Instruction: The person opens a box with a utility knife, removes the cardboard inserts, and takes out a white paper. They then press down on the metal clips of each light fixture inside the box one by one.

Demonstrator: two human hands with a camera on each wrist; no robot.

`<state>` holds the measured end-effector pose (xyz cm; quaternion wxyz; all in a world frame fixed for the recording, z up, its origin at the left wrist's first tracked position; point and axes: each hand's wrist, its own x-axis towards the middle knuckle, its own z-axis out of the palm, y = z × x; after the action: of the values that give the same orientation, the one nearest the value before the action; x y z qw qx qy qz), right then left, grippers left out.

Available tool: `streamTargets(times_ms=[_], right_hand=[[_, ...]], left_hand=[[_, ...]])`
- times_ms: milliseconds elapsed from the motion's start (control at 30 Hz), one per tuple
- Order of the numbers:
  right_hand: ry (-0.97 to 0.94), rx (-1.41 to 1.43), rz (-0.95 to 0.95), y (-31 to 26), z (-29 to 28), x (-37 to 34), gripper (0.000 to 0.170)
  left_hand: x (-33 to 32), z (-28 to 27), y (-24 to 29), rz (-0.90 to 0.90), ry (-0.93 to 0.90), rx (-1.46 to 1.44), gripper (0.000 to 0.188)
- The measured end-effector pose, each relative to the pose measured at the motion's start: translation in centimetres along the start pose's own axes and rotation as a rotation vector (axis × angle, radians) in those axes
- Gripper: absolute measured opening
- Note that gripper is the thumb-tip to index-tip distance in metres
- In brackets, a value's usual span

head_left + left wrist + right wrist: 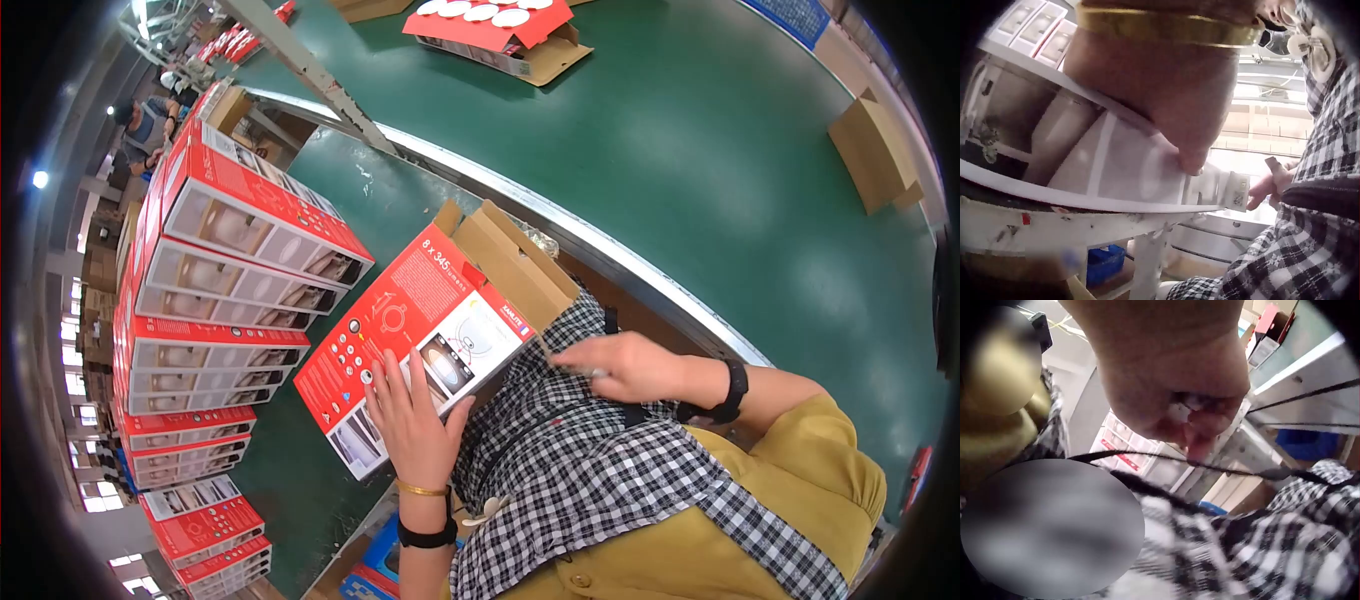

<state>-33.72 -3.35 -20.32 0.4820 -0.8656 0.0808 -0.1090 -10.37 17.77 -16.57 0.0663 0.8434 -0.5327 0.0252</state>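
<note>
A red and white printed carton [405, 290] lies tilted on the green table at the person's front. Brown cardboard flaps [515, 262] stand open at its upper right end. The left hand [412, 420] rests on the carton's printed side, fingers spread and nearly straight. In the left wrist view its thumb lies against the carton's white printed face [1129, 156]. Just beyond the carton's near corner, the right hand [632, 368] has curled fingers pinching a small thin piece [1274, 165]; its kind cannot be made out. The right wrist view shows a whitish bit between those fingers [1200, 434].
Stacked red and white cartons [240, 220] line the left side. A metal rail [480, 175] divides the near table from a wider green surface [700, 150]. On that surface stand a red box with white discs [490, 20] and a brown cardboard piece [868, 150].
</note>
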Motion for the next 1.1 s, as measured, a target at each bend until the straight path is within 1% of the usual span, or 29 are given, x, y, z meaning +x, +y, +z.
streamTargets(times_ms=[33,67,100,167,200,233,300,333,400,433,500,533,567,633,667,700,767,800,867,900,967,1000,1033,1100], right_hand=[[-0.050,0.004,-0.043,-0.4,0.5,0.2,0.041],[-0.182,0.022,-0.069,-0.7,0.3,1.0,0.034],[-0.188,0.012,-0.075,-0.7,-0.4,1.9,0.034],[-0.172,0.056,-0.007,-0.7,-2.2,4.0,0.020],[0.023,0.080,0.043,-0.6,-2.8,5.4,0.012],[0.194,0.071,0.252,-0.5,-3.4,6.6,0.018],[0.209,-0.123,0.369,0.6,-3.8,9.3,0.028],[0.205,-0.127,0.366,0.9,-3.1,10.0,0.028],[0.029,-0.406,0.425,1.5,-1.8,11.0,0.037],[0.025,-0.406,0.424,1.8,-1.7,11.0,0.037],[0.095,-0.216,0.409,2.4,-2.0,10.8,0.039],[0.102,-0.149,0.443,2.4,-2.5,10.4,0.039],[0.100,-0.152,0.449,3.0,-3.0,9.9,0.039],[0.221,-0.143,0.462,4.7,-4.4,8.6,0.038],[0.267,-0.097,0.492,4.7,-5.6,7.9,0.037],[0.283,-0.054,0.558,5.2,-6.8,7.2,0.036],[0.316,0.026,0.630,5.6,-9.4,5.7,0.036],[0.323,0.013,0.638,6.5,-10.5,4.8,0.036],[0.470,0.020,0.637,8.7,-12.3,3.4,0.034],[0.475,0.007,0.641,8.8,-13.3,2.9,0.034],[0.496,0.171,0.740,8.8,-15.0,2.1,0.026],[0.463,0.182,0.757,9.9,-15.7,1.6,0.026],[0.475,0.175,0.760,10.1,-15.7,1.4,0.026],[0.462,0.690,0.740,10.5,-15.6,1.3,0.035]], left_hand=[[0.0,0.0,0.1,-0.004,0.005,0.012,0.087],[0.0,0.0,0.1,0.003,0.019,0.019,0.089],[-0.1,0.1,0.0,-0.003,0.030,0.016,0.089],[-0.2,0.1,-0.4,0.007,0.016,-0.033,0.089],[-0.2,0.0,-0.9,0.000,0.023,-0.034,0.089],[-0.3,-0.3,-1.2,0.016,0.005,-0.055,0.090],[-0.4,-0.4,-1.1,0.026,-0.006,-0.081,0.090],[-0.5,-0.4,-1.1,0.027,-0.001,-0.084,0.090],[-0.6,-0.4,-1.2,0.022,0.000,-0.087,0.090],[-0.7,-0.3,-1.2,0.019,0.001,-0.084,0.090],[-0.8,-0.3,-1.3,0.018,-0.002,-0.084,0.090],[-0.8,-0.3,-1.4,0.021,-0.014,-0.067,0.090],[-0.9,-0.3,-1.5,0.022,-0.026,-0.052,0.091],[-1.1,-0.3,-1.7,0.009,-0.043,-0.050,0.092],[-1.1,-0.5,-1.9,-0.002,-0.060,-0.042,0.093],[-1.1,-0.6,-2.0,0.006,-0.060,-0.051,0.093],[-1.2,-0.8,-2.2,0.008,-0.094,-0.030,0.094],[-1.2,-0.8,-2.2,0.009,-0.101,-0.034,0.093],[-1.2,-0.8,-2.2,0.016,-0.098,-0.044,0.093],[-1.3,-0.9,-2.2,0.014,-0.102,-0.039,0.092],[-1.2,-1.1,-2.2,0.014,-0.107,-0.052,0.091],[-1.2,-1.1,-2.3,0.010,-0.114,-0.046,0.091],[-1.3,-1.0,-2.3,0.008,-0.123,-0.039,0.091],[-1.3,-0.9,-2.3,0.016,-0.114,-0.042,0.092]])
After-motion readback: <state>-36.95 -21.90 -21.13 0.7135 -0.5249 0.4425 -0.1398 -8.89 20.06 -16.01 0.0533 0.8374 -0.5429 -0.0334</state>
